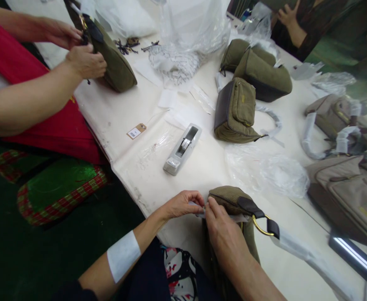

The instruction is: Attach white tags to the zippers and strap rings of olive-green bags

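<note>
An olive canvas bag (233, 200) with a brown leather tab and a brass ring (260, 228) stands at the table's near edge. My left hand (183, 204) pinches a small white wrapping piece at the bag's top corner. My right hand (222, 232) lies against the bag's front and pinches the same spot, fingertips touching the left ones. A strap wrapped in white foam (302, 251) runs from the ring to the right. A white band is on my left forearm.
A grey tape dispenser (182, 149) and a paper tag (136, 131) lie mid-table on the white table (123, 108). More olive bags (238, 110) and beige bags (346, 196) sit to the right among plastic wrap (277, 173). Another person's hands (84, 60) hold a bag at top left; a third person is at top right.
</note>
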Demonstrator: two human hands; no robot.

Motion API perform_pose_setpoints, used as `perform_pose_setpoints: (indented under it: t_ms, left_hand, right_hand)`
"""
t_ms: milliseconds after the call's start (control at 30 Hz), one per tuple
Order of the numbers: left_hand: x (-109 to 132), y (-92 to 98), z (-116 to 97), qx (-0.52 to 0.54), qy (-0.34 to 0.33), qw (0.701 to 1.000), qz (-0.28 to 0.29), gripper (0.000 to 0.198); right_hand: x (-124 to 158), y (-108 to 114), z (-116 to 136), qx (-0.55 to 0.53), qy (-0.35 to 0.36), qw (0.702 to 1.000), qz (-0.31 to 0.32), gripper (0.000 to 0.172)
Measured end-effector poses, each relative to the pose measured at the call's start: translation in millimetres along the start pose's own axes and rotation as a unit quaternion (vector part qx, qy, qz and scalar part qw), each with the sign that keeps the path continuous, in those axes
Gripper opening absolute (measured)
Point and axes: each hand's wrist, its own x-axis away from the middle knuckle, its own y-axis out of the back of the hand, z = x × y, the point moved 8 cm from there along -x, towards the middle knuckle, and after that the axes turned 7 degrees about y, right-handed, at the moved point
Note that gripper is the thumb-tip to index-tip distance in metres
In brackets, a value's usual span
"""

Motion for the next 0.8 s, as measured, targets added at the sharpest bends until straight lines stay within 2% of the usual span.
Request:
perform_pose_setpoints:
  t_ms: [100,200,333,467,600,700,800]
  left_hand:
    - [-3,-1.3,5,0.035,-0.006,0.999,-0.001,0.025]
    - [-2,-1.1,9,0.068,-0.001,0.998,0.007,0.032]
    - [-1,7.8,14,0.08,0.018,0.997,-0.006,0.044]
    - [-6,3.3,21,0.06,0.067,0.996,0.018,0.028]
    - [-14,-6.3,18,0.065,0.068,0.995,0.021,0.019]
    - [-18,-11.6,15,0.059,0.065,0.996,0.015,0.011]
    - [-18,-13.7,15,0.066,0.062,0.996,0.011,0.008]
  right_hand:
    - [-14,-14,-4,-0.01,-0.067,0.988,0.138,0.034]
    - [-16,-19,-11,-0.02,-0.11,0.979,0.173,0.027]
    - [-12,-26,-21,-0.029,-0.15,0.978,0.14,0.022]
    - [-14,-35,-21,-0.045,-0.163,0.978,0.122,0.017]
    - [-14,-36,-21,-0.055,-0.17,0.977,0.115,0.016]
    - [-1,-22,-24,-0.091,-0.15,0.984,0.021,0.032]
    - [24,-6,-24,-0.122,-0.082,0.984,-0.103,0.045]
